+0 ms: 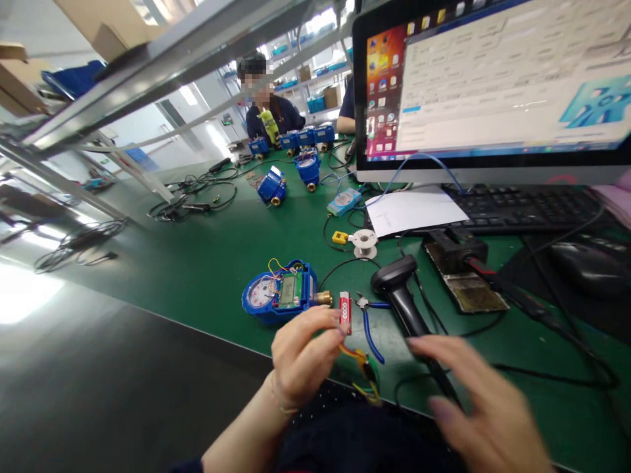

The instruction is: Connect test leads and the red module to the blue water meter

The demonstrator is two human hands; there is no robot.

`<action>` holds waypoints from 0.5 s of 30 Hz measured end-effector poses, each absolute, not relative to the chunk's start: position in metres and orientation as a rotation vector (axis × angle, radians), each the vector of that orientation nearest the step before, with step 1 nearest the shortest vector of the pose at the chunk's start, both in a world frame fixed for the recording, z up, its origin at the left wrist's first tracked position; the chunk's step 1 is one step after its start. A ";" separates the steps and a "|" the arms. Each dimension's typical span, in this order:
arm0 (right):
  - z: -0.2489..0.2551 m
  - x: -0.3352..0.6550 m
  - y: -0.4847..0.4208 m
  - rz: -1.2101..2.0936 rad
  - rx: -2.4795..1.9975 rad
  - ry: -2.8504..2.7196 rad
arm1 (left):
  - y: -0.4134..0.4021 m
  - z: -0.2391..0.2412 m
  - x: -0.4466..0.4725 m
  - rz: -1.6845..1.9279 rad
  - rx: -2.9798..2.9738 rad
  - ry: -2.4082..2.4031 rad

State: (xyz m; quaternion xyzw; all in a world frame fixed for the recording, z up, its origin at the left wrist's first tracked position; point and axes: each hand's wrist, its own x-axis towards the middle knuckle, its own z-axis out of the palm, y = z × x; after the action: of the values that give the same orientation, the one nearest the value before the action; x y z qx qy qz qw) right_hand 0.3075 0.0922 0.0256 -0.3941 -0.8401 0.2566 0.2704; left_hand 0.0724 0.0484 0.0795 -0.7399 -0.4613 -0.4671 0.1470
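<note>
The right hand is badly smeared by motion at the near right; its fingers look loosely spread and flat, and it lies across the handle of the black barcode scanner, hiding the lower part of it. I cannot tell whether it touches the scanner or only passes over it. The wires hanging under the left hand are a tangle of orange, yellow and green, and where they end is lost against the dark clothing at the near edge.

The left hand is raised just above the near edge of the green bench, wrist bent back, palm turned to the right, with thumb and fingertips pinching the lower end of a small red and white battery held upright. The battery sits just right of the blue water meter, which lies open on the bench with its green circuit board showing. Blue-handled pliers lie between the battery and the scanner.

Farther off, the monitor is cut by the top and right edges, with a keyboard below it. A seated person is at the far end, behind more blue meters.
</note>
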 end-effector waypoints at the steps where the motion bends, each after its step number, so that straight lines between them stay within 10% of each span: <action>1: 0.028 0.288 0.081 0.809 -0.912 -2.200 | 0.051 0.079 0.078 -1.232 -2.230 -1.315; 15: 0.028 0.214 0.059 1.196 -0.798 -1.923 | 0.029 0.040 0.078 -1.503 -1.940 -1.960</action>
State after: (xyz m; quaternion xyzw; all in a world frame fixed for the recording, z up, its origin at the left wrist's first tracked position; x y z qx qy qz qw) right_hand 0.2141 0.0594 0.0277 -0.3099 -0.7465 0.4645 0.3618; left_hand 0.0776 0.0292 0.0404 -0.6178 -0.6240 -0.4785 0.0003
